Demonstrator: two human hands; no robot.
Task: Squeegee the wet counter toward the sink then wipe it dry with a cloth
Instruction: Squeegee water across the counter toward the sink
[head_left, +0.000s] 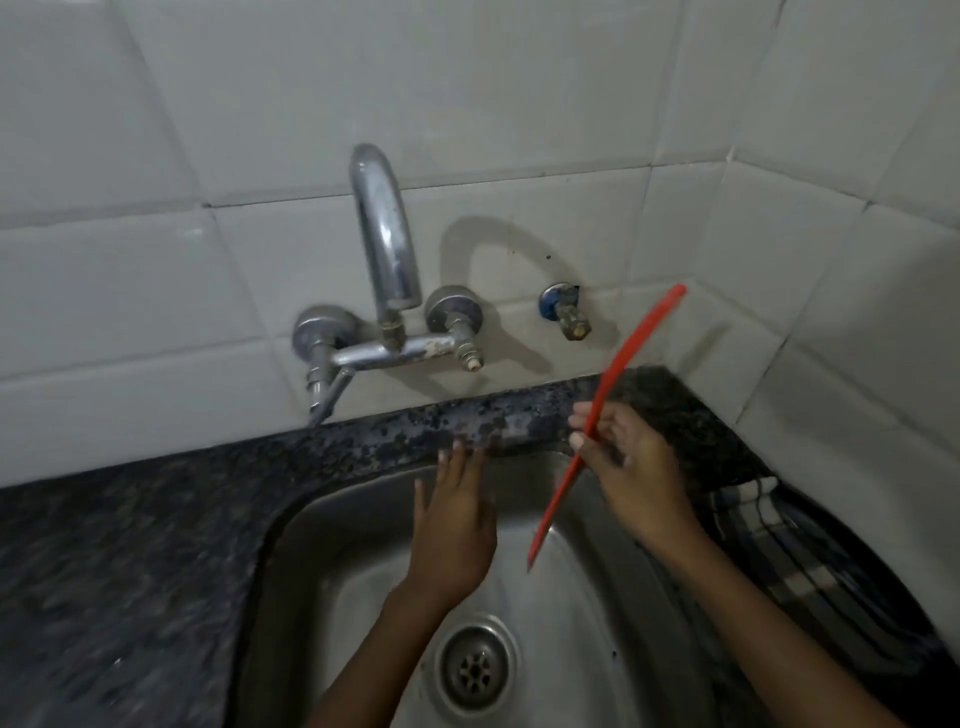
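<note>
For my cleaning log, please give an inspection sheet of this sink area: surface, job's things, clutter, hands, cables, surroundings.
Surface: dark speckled counter around a steel sink; wetness cannot be judged.
Job's things: red squeegee, tilted above the sink; striped cloth on the counter at right.
Clutter: nothing seen.
Hands: right hand grips the squeegee; left hand open, fingertips at the sink's back edge.
Cables: nothing seen.
Surroundings: white tiled wall, chrome tap, small valve.
</note>
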